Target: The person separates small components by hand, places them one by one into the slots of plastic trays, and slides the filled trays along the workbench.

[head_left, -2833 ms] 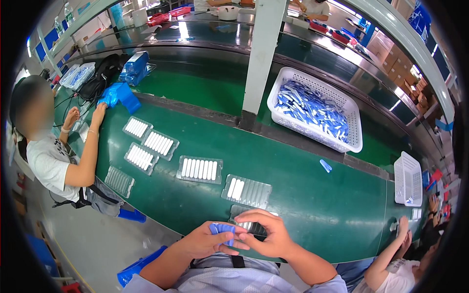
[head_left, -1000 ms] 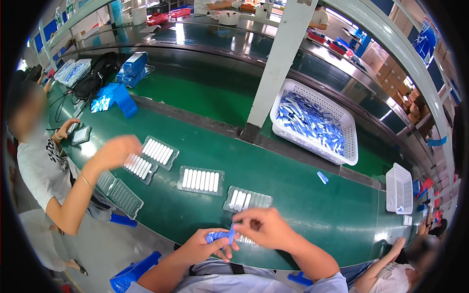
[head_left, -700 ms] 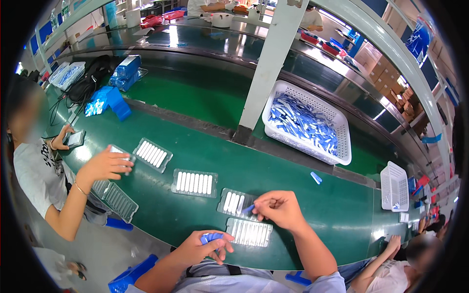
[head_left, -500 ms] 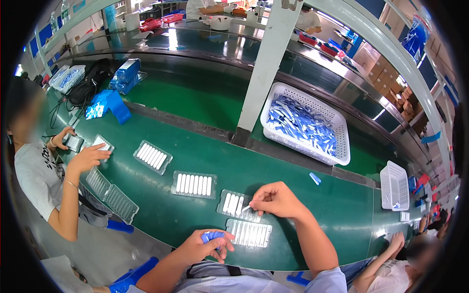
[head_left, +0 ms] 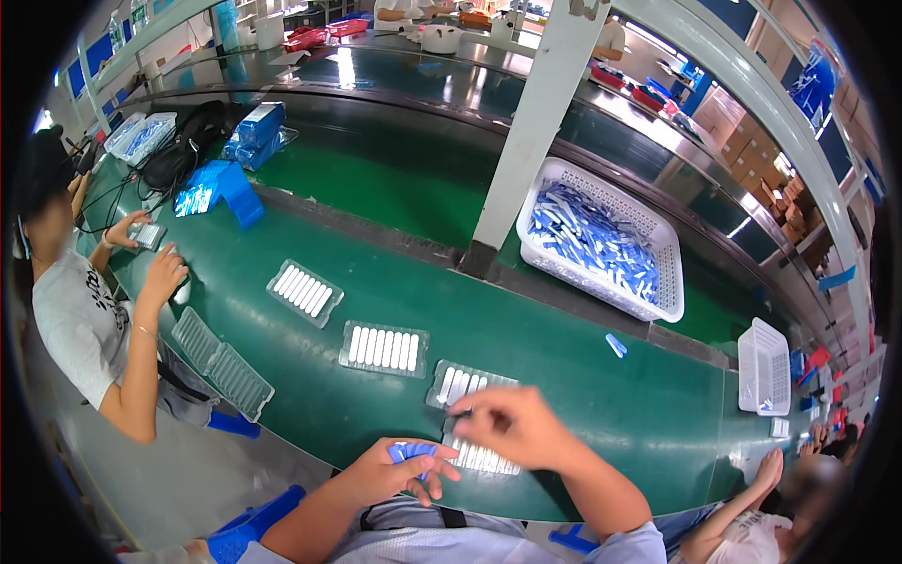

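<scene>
The left hand [head_left: 406, 468] curls its fingers around blue strips [head_left: 412, 452]; the right's [head_left: 512, 428] bend loosely, too blurred to tell any hold. White sticks [head_left: 461, 384] in the part-filled tray [head_left: 500, 380] call for straight, gentle seating.

Left hand [head_left: 383, 476] holding blue pieces [head_left: 410, 452], right hand [head_left: 517, 429] above clear tray [head_left: 490, 462], green table [head_left: 620, 428]

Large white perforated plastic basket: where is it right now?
In the head view, the basket sits right of centre, beside the white upright post, beyond the right hand.
</scene>
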`<state>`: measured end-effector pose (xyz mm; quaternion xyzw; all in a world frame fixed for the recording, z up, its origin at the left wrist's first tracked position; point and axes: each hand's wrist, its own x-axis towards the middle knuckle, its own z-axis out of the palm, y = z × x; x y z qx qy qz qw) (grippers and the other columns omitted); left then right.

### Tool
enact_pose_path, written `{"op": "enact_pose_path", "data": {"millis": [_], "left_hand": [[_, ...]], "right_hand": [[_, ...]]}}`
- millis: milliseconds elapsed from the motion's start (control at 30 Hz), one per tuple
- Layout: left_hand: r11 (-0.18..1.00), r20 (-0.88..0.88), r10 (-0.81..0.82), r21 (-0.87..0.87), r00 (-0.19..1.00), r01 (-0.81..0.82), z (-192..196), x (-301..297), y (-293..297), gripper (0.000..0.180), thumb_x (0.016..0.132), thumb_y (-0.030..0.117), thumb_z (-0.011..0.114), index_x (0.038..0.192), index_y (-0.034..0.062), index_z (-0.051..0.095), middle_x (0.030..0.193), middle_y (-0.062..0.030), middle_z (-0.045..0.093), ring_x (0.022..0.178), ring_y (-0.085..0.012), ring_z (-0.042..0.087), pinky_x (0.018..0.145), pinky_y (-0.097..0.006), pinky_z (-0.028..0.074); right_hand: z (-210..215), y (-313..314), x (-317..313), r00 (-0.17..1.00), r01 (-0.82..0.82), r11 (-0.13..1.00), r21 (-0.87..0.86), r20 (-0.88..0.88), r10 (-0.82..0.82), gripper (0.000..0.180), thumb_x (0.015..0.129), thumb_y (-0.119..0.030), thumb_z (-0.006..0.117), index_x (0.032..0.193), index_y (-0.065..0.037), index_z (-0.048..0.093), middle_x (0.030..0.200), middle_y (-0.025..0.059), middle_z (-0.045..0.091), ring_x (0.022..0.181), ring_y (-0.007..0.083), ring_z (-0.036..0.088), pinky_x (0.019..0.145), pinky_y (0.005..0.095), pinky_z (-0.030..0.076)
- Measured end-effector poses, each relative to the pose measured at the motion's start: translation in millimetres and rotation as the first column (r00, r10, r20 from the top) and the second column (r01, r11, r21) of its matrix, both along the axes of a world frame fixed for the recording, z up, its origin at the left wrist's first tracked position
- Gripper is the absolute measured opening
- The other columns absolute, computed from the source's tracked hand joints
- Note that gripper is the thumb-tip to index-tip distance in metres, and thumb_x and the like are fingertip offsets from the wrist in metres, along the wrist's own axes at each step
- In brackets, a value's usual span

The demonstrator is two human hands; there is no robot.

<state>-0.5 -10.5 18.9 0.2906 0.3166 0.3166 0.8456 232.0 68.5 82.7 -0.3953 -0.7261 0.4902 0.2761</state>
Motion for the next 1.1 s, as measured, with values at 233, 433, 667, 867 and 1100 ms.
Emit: {"op": "enact_pose_path", "data": {"millis": [233, 433, 667, 867, 1100], "left_hand": [[0.993, 0.049, -0.112, -0.032, 0.992, 0.114, 11, -3, 2, 0.037, 0.104, 0.017, 0.056, 0.132, -0.0076, 0.057, 0.116, -0.0212, 0.069, 0.077, -0.0188, 0.068, 0.063, -0.029, 0.061], [0.999, -0.075, -0.028, 0.018, 0.997, 0.029, 9, -6, -1, 0.033, 0.102, 0.011, 0.056, 0.128, -0.0098, 0.060, 0.108, -0.0241, 0.070, 0.072, -0.0208, 0.067, 0.059, -0.032, 0.061], [0.999, -0.034, -0.044, 0.023, 0.998, 0.045, 4, -5, 1, 0.033, 0.102, 0.010, 0.056, 0.128, -0.0096, 0.059, 0.108, -0.0246, 0.070, 0.074, -0.0207, 0.067, 0.060, -0.032, 0.062], [0.998, -0.058, -0.057, 0.005, 0.997, 0.057, 5, -5, 3, 0.034, 0.102, 0.011, 0.056, 0.128, -0.0099, 0.059, 0.109, -0.0247, 0.070, 0.074, -0.0208, 0.067, 0.061, -0.033, 0.062], [0.999, -0.018, -0.034, -0.022, 0.999, 0.034, 1, -7, 2, 0.036, 0.102, 0.014, 0.057, 0.129, -0.0104, 0.058, 0.110, -0.0246, 0.069, 0.075, -0.0214, 0.068, 0.061, -0.033, 0.061]], "right_hand": [[-22, -20, 4, 0.906, 0.170, 0.944, -0.284, -0.332, -0.263, 0.011, 0.091, -0.008, 0.074, 0.099, -0.001, 0.077, 0.075, -0.0008, 0.065, 0.061, 0.0039, 0.051, 0.055, 0.0227, 0.041], [-13, 3, 26, 0.808, 0.186, 0.795, -0.577, -0.370, -0.458, 0.008, 0.091, -0.002, 0.072, 0.095, 0.004, 0.075, 0.071, 0.0088, 0.070, 0.052, 0.0082, 0.058, 0.046, 0.0208, 0.043], [-31, 32, 42, 0.915, 0.211, 0.877, -0.433, -0.228, -0.333, 0.011, 0.090, -0.003, 0.074, 0.091, 0.007, 0.074, 0.079, 0.0123, 0.073, 0.061, 0.0119, 0.066, 0.053, 0.0241, 0.051], [-11, 27, 34, 0.925, 0.241, 0.918, 0.315, 0.211, -0.315, 0.010, 0.085, -0.009, 0.077, 0.088, 0.000, 0.075, 0.080, 0.0131, 0.074, 0.061, 0.0172, 0.069, 0.060, 0.0283, 0.054], [-17, 15, 48, 0.970, 0.188, 0.975, 0.114, 0.137, -0.203, 0.008, 0.085, -0.008, 0.076, 0.089, -0.002, 0.076, 0.077, 0.0060, 0.073, 0.066, 0.0094, 0.065, 0.060, 0.0253, 0.051]]}}
